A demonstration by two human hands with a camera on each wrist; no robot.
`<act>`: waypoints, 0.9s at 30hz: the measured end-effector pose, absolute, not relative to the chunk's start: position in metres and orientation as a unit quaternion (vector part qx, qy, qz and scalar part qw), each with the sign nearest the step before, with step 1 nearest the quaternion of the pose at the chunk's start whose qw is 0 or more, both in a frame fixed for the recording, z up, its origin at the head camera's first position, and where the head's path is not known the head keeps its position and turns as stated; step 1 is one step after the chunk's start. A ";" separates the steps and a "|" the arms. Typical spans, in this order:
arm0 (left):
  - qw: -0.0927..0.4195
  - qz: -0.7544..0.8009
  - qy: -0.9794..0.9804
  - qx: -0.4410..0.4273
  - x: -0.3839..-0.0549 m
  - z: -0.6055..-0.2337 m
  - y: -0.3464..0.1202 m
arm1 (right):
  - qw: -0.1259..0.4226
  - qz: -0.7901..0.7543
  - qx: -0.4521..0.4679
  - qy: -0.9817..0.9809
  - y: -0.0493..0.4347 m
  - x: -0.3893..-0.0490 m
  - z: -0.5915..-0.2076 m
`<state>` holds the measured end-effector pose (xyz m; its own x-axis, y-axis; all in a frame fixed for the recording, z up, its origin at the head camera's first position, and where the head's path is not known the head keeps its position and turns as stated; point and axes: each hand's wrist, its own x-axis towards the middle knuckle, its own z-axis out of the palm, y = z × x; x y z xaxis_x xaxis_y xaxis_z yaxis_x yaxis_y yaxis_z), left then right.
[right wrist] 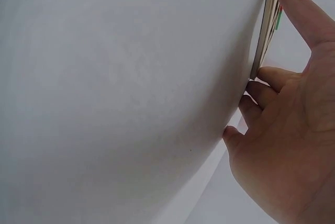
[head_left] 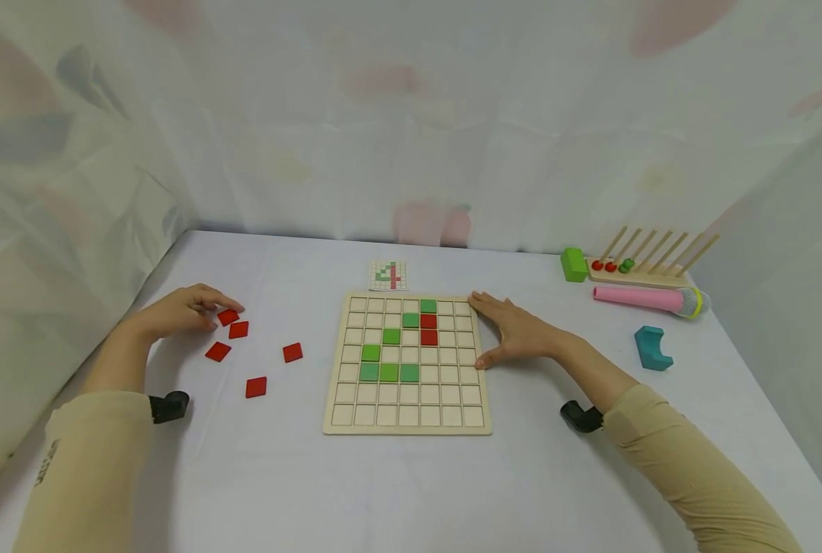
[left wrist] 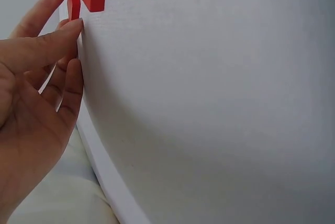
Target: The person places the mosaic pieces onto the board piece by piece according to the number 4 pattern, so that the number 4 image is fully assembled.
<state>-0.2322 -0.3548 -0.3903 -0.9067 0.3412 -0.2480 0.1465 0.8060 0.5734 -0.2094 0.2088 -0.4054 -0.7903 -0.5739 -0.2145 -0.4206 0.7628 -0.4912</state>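
In the head view my left hand (head_left: 184, 311) is low over the table at the left, its index finger extended along the far edge of a red square tile (head_left: 228, 317) and the thumb near its left side. The left wrist view shows that tile (left wrist: 74, 1) between index fingertip and thumb tip. More red tiles (head_left: 239, 329) lie close by. My right hand (head_left: 522, 332) touches the right edge of a wooden grid board (head_left: 407, 429) with thumb and fingers spread. Green tiles (head_left: 389, 372) and two red tiles (head_left: 428, 338) sit in the board's squares.
A small card (head_left: 388, 275) with a green and red figure 4 lies behind the board. At the right are a green block (head_left: 574, 265), a peg stand with beads (head_left: 649, 278), a pink toy microphone (head_left: 642, 299) and a teal curved block (head_left: 651, 348).
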 end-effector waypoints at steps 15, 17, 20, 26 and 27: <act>0.158 0.254 0.951 0.077 -0.236 -0.389 -0.355 | 0.179 -0.217 -0.272 0.920 0.209 -0.209 -0.405; 0.152 0.258 0.952 0.068 -0.237 -0.389 -0.355 | 0.179 -0.217 -0.272 0.920 0.209 -0.209 -0.405; 0.146 0.267 0.951 0.062 -0.238 -0.388 -0.353 | 0.178 -0.216 -0.273 0.920 0.209 -0.209 -0.405; 0.140 0.281 0.947 0.065 -0.240 -0.381 -0.339 | 0.175 -0.214 -0.273 0.922 0.209 -0.210 -0.407; 0.137 0.280 0.948 0.067 -0.240 -0.380 -0.334 | 0.175 -0.213 -0.272 0.922 0.209 -0.210 -0.407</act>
